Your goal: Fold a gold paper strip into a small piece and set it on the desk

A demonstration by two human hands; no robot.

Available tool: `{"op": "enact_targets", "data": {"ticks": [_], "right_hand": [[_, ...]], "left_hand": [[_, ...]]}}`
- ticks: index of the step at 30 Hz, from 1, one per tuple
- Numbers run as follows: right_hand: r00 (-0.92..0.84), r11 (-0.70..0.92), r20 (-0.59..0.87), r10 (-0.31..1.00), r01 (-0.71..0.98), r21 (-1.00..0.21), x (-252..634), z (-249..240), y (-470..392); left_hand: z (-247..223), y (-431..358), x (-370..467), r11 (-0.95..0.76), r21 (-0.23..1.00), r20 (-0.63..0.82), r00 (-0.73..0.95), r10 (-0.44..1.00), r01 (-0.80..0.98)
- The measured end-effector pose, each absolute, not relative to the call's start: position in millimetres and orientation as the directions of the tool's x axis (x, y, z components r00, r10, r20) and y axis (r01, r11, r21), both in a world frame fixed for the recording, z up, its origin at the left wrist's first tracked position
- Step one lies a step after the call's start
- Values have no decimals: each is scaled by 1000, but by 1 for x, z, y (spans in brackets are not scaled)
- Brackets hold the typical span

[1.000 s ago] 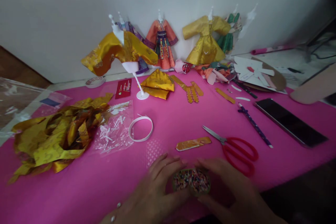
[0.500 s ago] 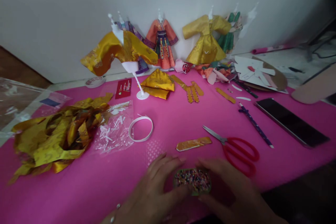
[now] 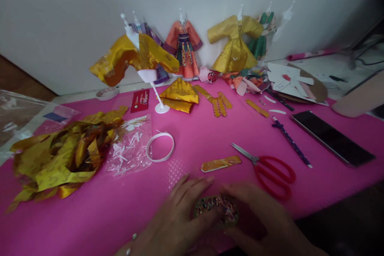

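A small rounded container (image 3: 196,204) full of tiny multicoloured beads (image 3: 231,210) is at the front edge of the pink cloth, between my two hands. My left hand (image 3: 180,214) curves round its left side, the thumb lying over the beads and the fingers stretched beyond the far rim. At the container's right side is my right hand (image 3: 264,220), its fingers and thumb bent about the rim. Just beyond the hands lies a stiff gold strip (image 3: 221,164) with a pointed end. Red-handled scissors (image 3: 264,168) lie partly open next to it.
Gold fabric scraps (image 3: 63,154) and a plastic bag of white snippets (image 3: 130,146) are at the left, beside a roll of white tape (image 3: 160,147). A purple pencil (image 3: 291,142) and phone (image 3: 333,138) lie right. Dressed miniature stands, including a gold jacket (image 3: 135,58), line the wall.
My left thumb has moved further over the beads, and the container has shifted slightly left. My right hand has moved slightly left with it.
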State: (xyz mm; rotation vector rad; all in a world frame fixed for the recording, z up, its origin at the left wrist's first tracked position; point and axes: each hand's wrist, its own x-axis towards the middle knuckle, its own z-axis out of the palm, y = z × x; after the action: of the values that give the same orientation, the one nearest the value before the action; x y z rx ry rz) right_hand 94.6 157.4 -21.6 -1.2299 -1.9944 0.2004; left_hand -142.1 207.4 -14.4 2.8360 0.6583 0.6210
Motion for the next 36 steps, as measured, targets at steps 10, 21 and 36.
{"op": "enact_targets", "data": {"ticks": [10, 21, 36], "right_hand": [[-259, 539, 528, 809, 686, -489, 92, -19, 158], [-258, 531, 514, 818, 679, -506, 90, -18, 159], [-307, 532, 441, 843, 599, -599, 87, -23, 158]], "left_hand": [[-22, 209, -147, -875, 315, 385, 794, 471, 366], [-15, 206, -148, -877, 302, 380, 797, 470, 373], [-7, 209, -148, -892, 271, 346, 828, 441, 362]]}}
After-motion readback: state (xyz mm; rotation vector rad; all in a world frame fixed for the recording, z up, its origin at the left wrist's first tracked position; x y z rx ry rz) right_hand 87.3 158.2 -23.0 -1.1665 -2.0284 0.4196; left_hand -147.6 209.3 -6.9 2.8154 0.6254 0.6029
